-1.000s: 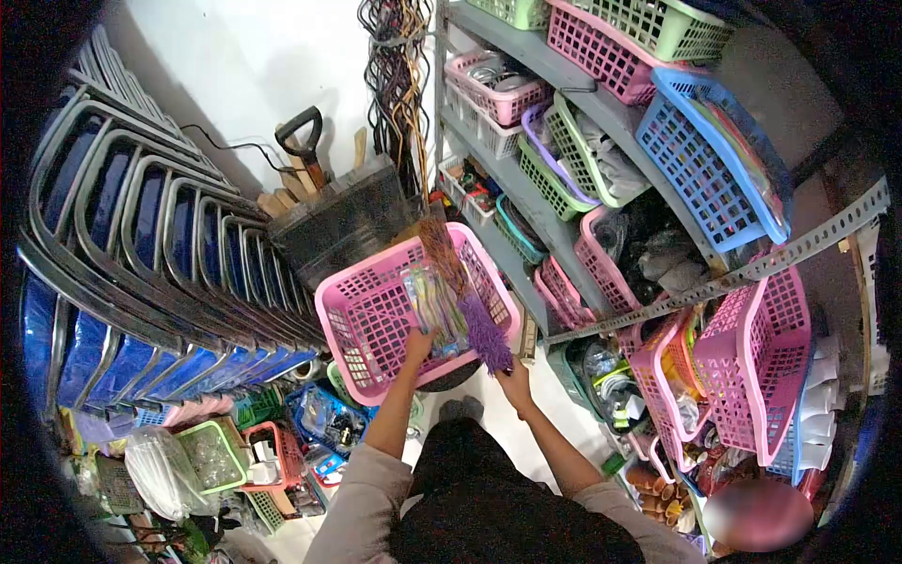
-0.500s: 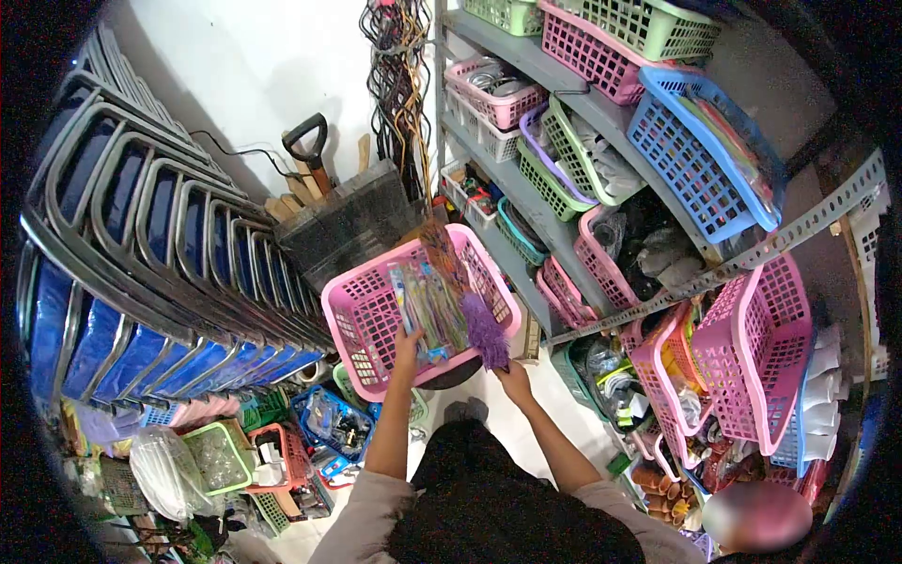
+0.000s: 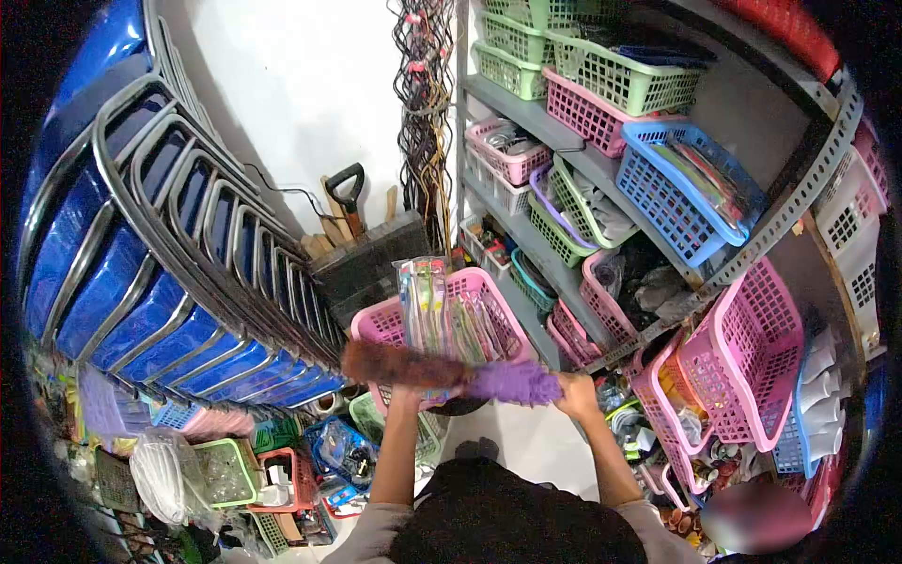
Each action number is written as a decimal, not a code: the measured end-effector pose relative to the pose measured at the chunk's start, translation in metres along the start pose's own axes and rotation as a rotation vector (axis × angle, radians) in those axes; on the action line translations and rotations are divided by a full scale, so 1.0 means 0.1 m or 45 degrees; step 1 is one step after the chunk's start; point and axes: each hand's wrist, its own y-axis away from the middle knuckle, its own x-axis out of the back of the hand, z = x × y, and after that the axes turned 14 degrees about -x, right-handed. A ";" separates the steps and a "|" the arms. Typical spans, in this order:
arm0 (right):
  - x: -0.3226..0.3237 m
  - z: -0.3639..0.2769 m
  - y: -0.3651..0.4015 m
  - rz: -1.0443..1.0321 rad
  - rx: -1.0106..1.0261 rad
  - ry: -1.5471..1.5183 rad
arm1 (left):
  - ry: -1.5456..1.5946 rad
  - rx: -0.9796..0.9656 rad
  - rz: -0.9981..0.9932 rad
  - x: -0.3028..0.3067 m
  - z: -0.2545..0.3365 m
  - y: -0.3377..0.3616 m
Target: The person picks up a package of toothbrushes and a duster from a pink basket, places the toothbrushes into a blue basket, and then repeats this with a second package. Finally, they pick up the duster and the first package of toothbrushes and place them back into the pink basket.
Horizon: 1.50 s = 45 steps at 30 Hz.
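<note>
My left hand [image 3: 410, 389] is mostly hidden behind the brown end of the duster [image 3: 442, 371], so I cannot tell what it grips. The duster also covers the near rim of the pink basket [image 3: 378, 324]. The packets [image 3: 443, 303] in the basket are too small to read. Below and right of the basket, a blurred patch [image 3: 756, 515] hides whatever lies there. Left of the basket, the stacked blue chairs [image 3: 141, 282] are cut off by the dark edge.

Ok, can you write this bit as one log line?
left hand: at pink basket near rim | right hand: gripping duster | duster: lying crosswise before basket
</note>
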 end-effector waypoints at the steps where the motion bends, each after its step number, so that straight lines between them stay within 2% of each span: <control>1: 0.06 0.03 -0.03 0.063 0.104 0.012 | 0.146 0.308 -0.077 -0.18 0.10 0.11; 2: 0.10 0.05 -0.06 0.075 0.111 0.010 | 0.142 0.300 -0.087 -0.19 0.11 0.09; 4: 0.20 0.07 -0.14 0.006 -0.095 0.240 | 0.033 -0.155 0.109 -0.20 0.08 -0.01; 5: 0.21 0.04 -0.16 0.019 -0.094 0.240 | -0.018 -0.381 0.206 -0.20 0.06 -0.05; 6: 0.24 -0.05 -0.19 0.137 -0.176 0.196 | 0.099 -0.310 0.015 -0.31 0.11 0.01; 7: 0.26 -0.11 -0.21 0.253 -0.256 0.150 | -0.055 -0.166 -0.057 -0.35 0.21 0.08; 9: 0.10 -0.04 -0.22 0.289 -0.326 0.168 | 0.067 -0.029 -0.234 -0.38 0.24 0.08; 10: 0.02 0.00 -0.20 0.254 -0.342 0.207 | 0.065 -0.032 -0.244 -0.49 0.28 0.13; 11: -0.06 0.06 -0.20 0.218 -0.357 0.245 | 0.073 -0.136 -0.178 -0.61 0.30 0.18; 12: 0.13 -0.12 -0.16 0.211 -0.197 0.197 | 0.081 -0.237 -0.109 -0.70 0.34 0.23; 13: 0.20 -0.19 -0.13 0.216 -0.198 0.196 | 0.079 -0.238 -0.114 -0.74 0.37 0.23; 15: 0.28 -0.26 -0.11 0.077 -0.075 0.089 | 0.513 -0.100 -0.452 -0.77 0.44 0.23; 16: 0.29 -0.28 -0.12 0.079 -0.072 0.088 | 0.235 -0.404 -0.078 -0.66 0.38 0.16; 17: 0.30 -0.29 -0.14 0.154 -0.133 0.073 | 0.235 -0.409 -0.080 -0.54 0.34 0.10; 19: 0.26 -0.28 -0.16 0.231 -0.189 0.055 | -0.073 -0.375 -0.141 -0.65 0.40 0.16; 20: 0.20 -0.22 -0.19 0.290 -0.299 0.042 | 0.056 -0.182 -0.237 -0.75 0.47 0.22; 22: 0.17 -0.17 -0.26 0.305 -0.482 0.058 | -0.007 -0.192 -0.191 -0.93 0.48 0.33; 25: 0.31 -0.32 -0.27 0.236 -0.323 0.038 | -0.007 -0.218 -0.115 -0.96 0.48 0.33; 26: 0.09 -0.07 -0.28 0.298 -0.102 0.178 | -0.034 -0.210 -0.088 -0.86 0.46 0.30; 27: 0.09 -0.03 -0.30 0.303 -0.092 0.180 | -0.042 -0.290 -0.198 -0.90 0.50 0.25; 29: 0.06 0.02 -0.33 0.294 0.047 0.156 | 0.301 -0.004 -0.311 -0.93 0.57 0.26; 31: 0.20 -0.09 -0.35 0.346 -0.021 0.143 | 0.276 -0.068 -0.359 -0.87 0.54 0.20; 32: 0.23 -0.10 -0.37 0.418 -0.134 0.107 | 0.079 -0.122 -0.240 -0.84 0.49 0.20; 33: 0.25 -0.10 -0.38 0.491 -0.248 0.072 | -0.117 -0.175 -0.122 -1.11 0.55 0.38; 34: 0.17 0.02 -0.44 0.444 -0.392 0.086 | -0.083 -0.131 -0.203 -1.09 0.54 0.37; 38: 0.17 0.06 -0.45 0.383 -0.359 0.033 | -0.027 -0.216 -0.206 -1.22 0.56 0.43; 39: 0.35 -0.12 -0.38 0.280 -0.168 0.083 | -0.029 -0.217 -0.209 -1.12 0.52 0.32; 40: 0.45 -0.21 -0.34 0.176 0.024 0.134 | 0.164 -0.115 -0.291 -0.94 0.44 0.12; 41: 0.45 -0.19 -0.35 0.179 0.026 0.135 | 0.357 -0.012 -0.373 -0.85 0.40 0.01; 42: 0.43 -0.17 -0.35 0.176 0.007 0.174 | 0.011 -0.459 -0.190 -1.43 0.63 0.62; 43: 0.41 -0.14 -0.38 0.173 -0.011 0.213 | 0.012 -0.461 -0.193 -1.32 0.58 0.52; 44: 0.39 -0.13 -0.41 0.176 -0.011 0.214 | 0.015 -0.287 -0.165 -1.10 0.50 0.33; 45: 0.36 -0.10 -0.45 0.292 -0.131 0.153 | 0.017 -0.110 -0.135 -1.10 0.51 0.30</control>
